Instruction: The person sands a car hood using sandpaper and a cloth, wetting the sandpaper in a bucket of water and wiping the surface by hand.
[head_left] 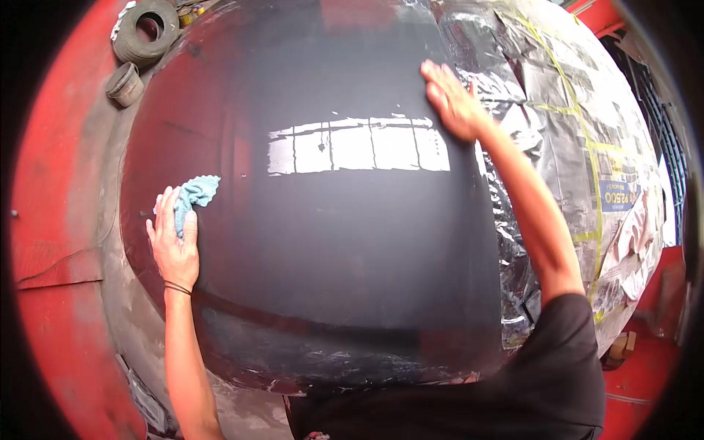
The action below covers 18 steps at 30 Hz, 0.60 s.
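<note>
A glossy dark car hood point(352, 235) fills the middle of the head view, with a bright window-like reflection across it. Toward its left side, my left hand point(174, 238) holds a light blue cloth point(196, 192) against the surface; part of the cloth is hidden under the fingers. A dark band circles that wrist. My right hand point(456, 104) lies flat at the far right edge of the hood, fingers stretched out and holding nothing. Right beside it begins the crumpled clear plastic film point(513, 132).
Newspaper masking point(565, 88) with yellow tape covers the car beyond the film. A pale crumpled cloth or paper point(632, 233) hangs at the right. At the back left are a tire point(132, 42) and a bucket point(125, 86), near a red wall point(62, 191).
</note>
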Tool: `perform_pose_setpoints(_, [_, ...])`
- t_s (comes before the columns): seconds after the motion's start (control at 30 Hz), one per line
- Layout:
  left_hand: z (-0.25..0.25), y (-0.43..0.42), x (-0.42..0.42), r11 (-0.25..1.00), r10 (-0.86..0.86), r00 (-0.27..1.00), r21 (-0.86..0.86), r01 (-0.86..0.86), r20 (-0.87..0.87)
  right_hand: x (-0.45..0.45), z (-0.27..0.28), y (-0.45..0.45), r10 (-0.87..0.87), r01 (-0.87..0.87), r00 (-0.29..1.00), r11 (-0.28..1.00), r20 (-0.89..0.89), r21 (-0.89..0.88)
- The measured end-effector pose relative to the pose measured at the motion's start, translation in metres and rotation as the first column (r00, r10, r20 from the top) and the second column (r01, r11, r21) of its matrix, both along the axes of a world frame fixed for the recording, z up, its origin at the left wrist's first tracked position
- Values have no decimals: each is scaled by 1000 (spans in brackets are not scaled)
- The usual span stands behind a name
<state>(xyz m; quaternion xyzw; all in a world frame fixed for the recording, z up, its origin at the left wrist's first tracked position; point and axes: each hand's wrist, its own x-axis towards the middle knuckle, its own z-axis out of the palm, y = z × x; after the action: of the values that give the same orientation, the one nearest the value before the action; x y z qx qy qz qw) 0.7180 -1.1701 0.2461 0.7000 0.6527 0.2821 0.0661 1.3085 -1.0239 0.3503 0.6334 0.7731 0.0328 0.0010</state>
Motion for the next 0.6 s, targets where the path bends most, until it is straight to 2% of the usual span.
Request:
perform_pose_setpoints(0.03, [1, 2, 2, 1000, 10, 1000, -2, -10, 1, -20, 9, -49, 69, -70, 997, 997, -20, -18])
perform_pose_setpoints(0.1, [2, 0, 5, 999, 32, 999, -13, -32, 6, -50, 24, -133, 189, -173, 980, 964, 66, -202])
perform_pose_setpoints(0.17, [4, 3, 6, 999, 35, 999, -10, -35, -1, -58, 28, -160, 241, -224, 970, 942, 39, -251])
perform_pose_setpoints(0.23, [4, 6, 6, 1000, 29, 1000, 0, -29, -9, -54, 30, -115, 205, -192, 978, 953, 31, -233])
perform_pose_setpoints(0.3, [4, 4, 4, 1000, 22, 1000, -6, -22, 4, -45, 16, -37, 197, -192, 979, 977, 52, -93])
perform_pose_setpoints(0.37, [3, 3, 3, 1000, 11, 1000, 4, -12, 10, -44, 2, 29, 87, -84, 994, 996, 66, -40])
perform_pose_setpoints(0.43, [4, 3, 0, 1000, -12, 1000, 10, 12, 10, -65, -2, 28, -19, 19, 1000, 1000, -2, -16])
perform_pose_setpoints(0.5, [5, 3, 0, 1000, -9, 1000, 25, 9, 4, -95, -3, -29, 87, -87, 996, 996, -17, -7])
perform_pose_setpoints(0.57, [6, 4, 1, 1000, -11, 1000, 26, 10, 26, -134, 14, -108, 219, -223, 975, 952, -46, -210])
perform_pose_setpoints(0.6, [6, 4, 0, 999, -14, 1000, 29, 13, 23, -150, 18, -136, 260, -262, 965, 931, -42, -256])
